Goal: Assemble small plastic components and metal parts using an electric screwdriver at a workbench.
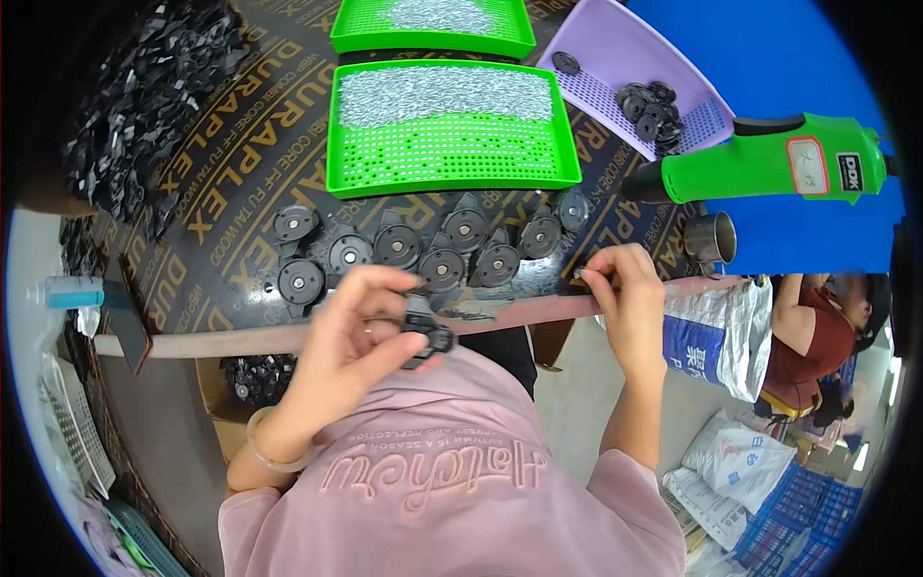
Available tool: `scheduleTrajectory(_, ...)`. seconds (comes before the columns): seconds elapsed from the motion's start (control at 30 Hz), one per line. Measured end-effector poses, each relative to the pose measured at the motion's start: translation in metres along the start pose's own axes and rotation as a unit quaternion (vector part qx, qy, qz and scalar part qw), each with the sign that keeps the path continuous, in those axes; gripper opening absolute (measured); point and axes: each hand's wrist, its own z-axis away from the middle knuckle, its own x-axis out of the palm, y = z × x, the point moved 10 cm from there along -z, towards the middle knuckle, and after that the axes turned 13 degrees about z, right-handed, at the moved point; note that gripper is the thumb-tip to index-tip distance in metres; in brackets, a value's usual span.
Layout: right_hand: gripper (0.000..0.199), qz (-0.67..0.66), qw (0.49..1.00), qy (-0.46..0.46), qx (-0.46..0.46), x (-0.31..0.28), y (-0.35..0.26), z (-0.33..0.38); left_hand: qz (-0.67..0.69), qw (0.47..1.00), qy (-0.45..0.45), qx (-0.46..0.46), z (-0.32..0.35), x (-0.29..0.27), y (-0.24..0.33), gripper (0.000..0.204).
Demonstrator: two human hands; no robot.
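My left hand (361,332) is closed around a black plastic part (433,338), held tilted in front of my shirt at the table's near edge. To the right, my right hand (627,293) pinches thumb and forefinger together just over the table edge. Something tiny may sit at those fingertips, too small to name. Between and beyond my hands lie several round black discs (398,246) with pointed tabs and metal centres, in two loose rows. One disc (349,254) looks greyer in the middle than its neighbours.
Behind the discs is a green perforated tray (452,176) of small silver metal pieces, with another green tray (433,42) beyond. A purple basket (586,91) holds black round parts. A green power driver (769,162) and metal cup (710,240) are right; a black-piece heap (154,106) lies left.
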Motion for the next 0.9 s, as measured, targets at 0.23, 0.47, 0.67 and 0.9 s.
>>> scheduleTrajectory(0.23,0.012,-0.351,0.919,-0.179,-0.027,0.022,-0.079,0.02,-0.044,0.996,-0.073,-0.007,-0.008,0.031,-0.013,0.062)
scheduleTrajectory(0.47,0.015,-0.309,0.932,-0.182,-0.052,0.034,-0.098,0.015,-0.066,0.996,-0.066,0.0,-0.007,0.028,-0.02,0.063)
scheduleTrajectory(0.67,0.014,-0.326,0.929,-0.176,-0.005,0.045,-0.083,0.019,-0.069,0.995,-0.068,0.001,-0.009,0.029,-0.024,0.063)
scheduleTrajectory(0.9,0.013,-0.332,0.934,-0.134,-0.021,0.02,-0.084,0.018,-0.019,0.997,-0.074,-0.018,-0.01,0.028,-0.023,0.061)
